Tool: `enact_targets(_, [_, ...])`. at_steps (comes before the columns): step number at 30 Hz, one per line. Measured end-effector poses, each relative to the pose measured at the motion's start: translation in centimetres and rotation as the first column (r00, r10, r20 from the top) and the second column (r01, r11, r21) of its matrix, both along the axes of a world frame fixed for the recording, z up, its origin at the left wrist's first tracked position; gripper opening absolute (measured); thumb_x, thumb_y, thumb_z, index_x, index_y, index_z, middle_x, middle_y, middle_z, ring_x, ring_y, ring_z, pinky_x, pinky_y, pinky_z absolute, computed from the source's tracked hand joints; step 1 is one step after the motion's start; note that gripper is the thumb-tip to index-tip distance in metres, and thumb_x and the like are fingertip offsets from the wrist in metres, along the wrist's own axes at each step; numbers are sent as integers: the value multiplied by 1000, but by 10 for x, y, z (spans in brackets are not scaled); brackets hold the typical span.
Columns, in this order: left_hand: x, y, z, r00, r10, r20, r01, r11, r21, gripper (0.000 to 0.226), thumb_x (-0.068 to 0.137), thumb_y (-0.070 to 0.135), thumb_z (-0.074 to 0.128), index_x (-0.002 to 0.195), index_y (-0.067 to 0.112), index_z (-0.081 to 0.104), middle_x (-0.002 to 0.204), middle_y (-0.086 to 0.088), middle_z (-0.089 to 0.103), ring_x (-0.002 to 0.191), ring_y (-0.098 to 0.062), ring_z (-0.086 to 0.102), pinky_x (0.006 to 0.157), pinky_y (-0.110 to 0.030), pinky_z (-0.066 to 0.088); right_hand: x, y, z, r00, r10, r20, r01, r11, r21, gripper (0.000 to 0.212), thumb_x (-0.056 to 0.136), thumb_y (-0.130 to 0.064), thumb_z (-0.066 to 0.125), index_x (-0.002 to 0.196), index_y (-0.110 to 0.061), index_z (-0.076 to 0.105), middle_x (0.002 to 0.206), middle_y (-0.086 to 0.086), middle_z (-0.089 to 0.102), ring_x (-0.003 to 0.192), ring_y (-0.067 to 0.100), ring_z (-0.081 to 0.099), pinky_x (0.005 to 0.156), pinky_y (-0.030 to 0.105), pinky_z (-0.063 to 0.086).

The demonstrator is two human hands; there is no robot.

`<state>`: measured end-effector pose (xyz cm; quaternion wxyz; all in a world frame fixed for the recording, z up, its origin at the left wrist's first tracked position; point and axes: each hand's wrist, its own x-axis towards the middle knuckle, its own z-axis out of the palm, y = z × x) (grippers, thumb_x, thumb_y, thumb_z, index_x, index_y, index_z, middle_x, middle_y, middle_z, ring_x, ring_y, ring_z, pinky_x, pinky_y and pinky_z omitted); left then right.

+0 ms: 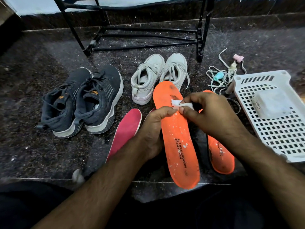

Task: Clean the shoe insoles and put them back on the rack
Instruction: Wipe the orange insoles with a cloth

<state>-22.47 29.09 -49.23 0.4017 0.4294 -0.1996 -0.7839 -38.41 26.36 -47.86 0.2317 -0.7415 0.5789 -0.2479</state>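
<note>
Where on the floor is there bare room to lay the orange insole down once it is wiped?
Bare floor lies left of the dark sneakers, and in front of them, left of the pink insole. Crowded: the strip between the white sneakers, the second orange insole, the laces and the white basket.

Orange insole [178, 139], black lettering, white flecks; second orange insole [221, 156] lying right; pink-red insole [126, 129] left. White wipe [181, 104]. Dark navy sneakers [82, 100], white soles, orange logos. Off-white sneakers [156, 75]. White perforated basket [280, 129]. Black rack [148, 30]; dark speckled floor [33, 146].
</note>
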Motion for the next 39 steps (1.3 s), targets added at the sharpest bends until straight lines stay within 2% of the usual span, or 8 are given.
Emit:
enact_targets(8, [-4, -1, -3, 997, 5, 77, -9, 998, 59, 55, 101, 57, 42, 117, 10, 67, 89, -15, 73, 73, -29, 70, 81, -54, 56, 11, 6, 2, 983, 98, -156, -104, 994, -26, 31, 88, -26, 69, 118, -19, 68, 114, 2, 70, 102, 22, 64, 86, 27, 42])
enact_targets(12, [-6, 1, 3, 997, 8, 70, -12, 999, 50, 60, 101, 61, 34, 112, 12, 66, 85, -11, 74, 69, -24, 71, 72, -48, 60, 10, 6, 2, 979, 59, -196, -69, 996, -49, 20, 87, -23, 66, 106, -22, 73, 103, 3, 70, 96, 24, 64, 83, 31, 47])
enact_targets(15, [-7, 3, 5, 999, 6, 53, -10, 997, 72, 62, 103, 58, 29, 103, 8, 65, 71, -12, 72, 55, -21, 69, 50, -32, 58, 15, 12, 4, 983, 136, -122, -135, 991, 14, 15, 84, -22, 67, 98, -26, 74, 93, -6, 70, 77, 8, 57, 71, 18, 38])
enact_targets(21, [-3, 0, 4, 998, -1, 62, 0, 1000, 22, 65, 101, 63, 29, 108, 11, 67, 80, -11, 75, 61, -24, 71, 59, -39, 61, 2, 5, 8, 998, -36, -53, 32, 997, -69, 15, 88, -26, 64, 99, -22, 73, 92, -4, 69, 85, 17, 64, 77, 31, 48])
enact_targets(27, [-2, 1, 3, 998, 27, -52, -26, 999, 28, 69, 100, 65, 28, 101, 10, 70, 86, -13, 75, 71, -23, 73, 64, -32, 61, 23, 19, 4, 980, 166, -113, -168, 986, -11, 17, 83, -25, 70, 99, -24, 74, 95, -5, 71, 86, 15, 63, 74, 21, 38])
enact_targets(33, [-3, -1, -2, 999, -32, 3, 32, 999, -32, 79, 95, 74, 20, 106, 12, 68, 76, -11, 67, 59, -24, 64, 58, -35, 55, 10, 9, 4, 991, -22, -134, 11, 997, -81, 12, 84, -30, 68, 95, -25, 70, 90, -2, 69, 86, 22, 64, 74, 32, 47])
enact_targets(37, [-1, 0, -3, 989, -3, -145, 7, 1000, 22, 79, 97, 70, 26, 114, 5, 69, 99, -18, 72, 84, -27, 73, 75, -35, 60, 28, 26, 5, 987, 160, -21, -159, 987, 26, 14, 81, -21, 71, 94, -26, 68, 81, -11, 67, 73, 9, 60, 68, 24, 40])
enact_targets(39, [0, 1, -2, 990, -40, -137, 41, 999, -2, 80, 97, 70, 25, 103, 8, 76, 93, -17, 74, 79, -25, 72, 70, -33, 60, 25, 23, 6, 985, 167, -33, -167, 986, 25, 19, 78, -17, 72, 94, -26, 68, 77, -14, 61, 68, 6, 54, 65, 19, 35])
